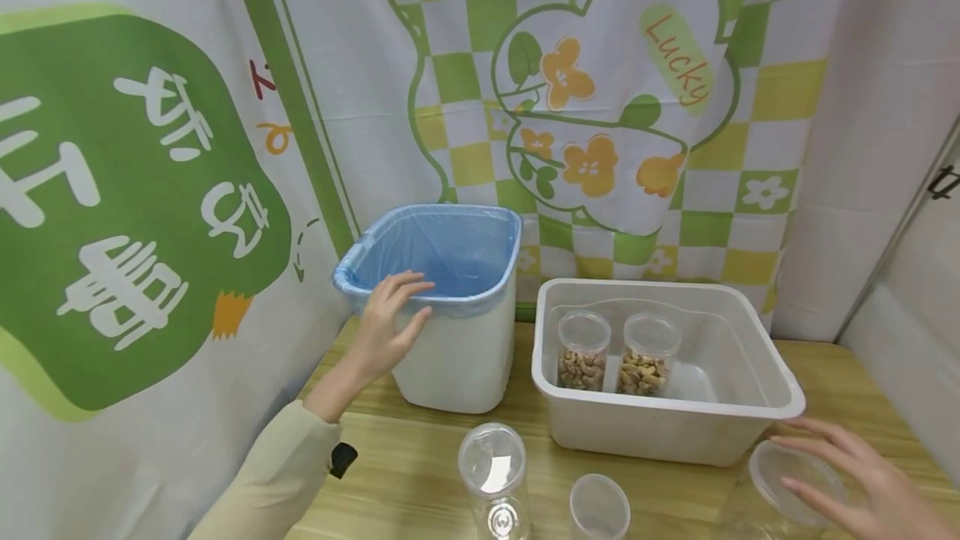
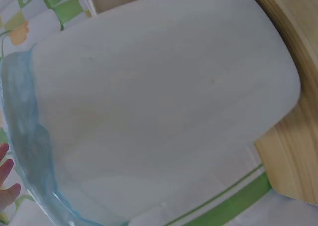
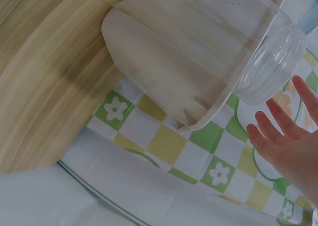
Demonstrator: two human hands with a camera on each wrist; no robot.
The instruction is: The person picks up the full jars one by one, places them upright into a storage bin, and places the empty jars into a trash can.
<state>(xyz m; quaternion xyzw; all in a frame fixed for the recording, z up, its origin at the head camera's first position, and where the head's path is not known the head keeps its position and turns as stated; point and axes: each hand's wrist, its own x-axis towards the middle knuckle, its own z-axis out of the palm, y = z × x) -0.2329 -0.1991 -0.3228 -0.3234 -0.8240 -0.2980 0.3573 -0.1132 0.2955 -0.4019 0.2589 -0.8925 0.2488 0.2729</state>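
clear jar (image 3: 238,42), nearest, stands lower right beside the right hand (image 1: 873,482); left hand (image 1: 382,327) near the lined bin (image 1: 457,361). hands apart, fingers loose, holding nothing. probably light, slippery plastic: grasp its sides.

The word "Lucky" (image 1: 677,59) stands in orange letters on a light green oval on the checked backdrop (image 1: 607,119). On the left cloth (image 1: 225,373), white characters (image 1: 127,294) on a green patch (image 1: 150,198) cannot be read for certain; a dashed arrow (image 1: 298,265) points down beside it.
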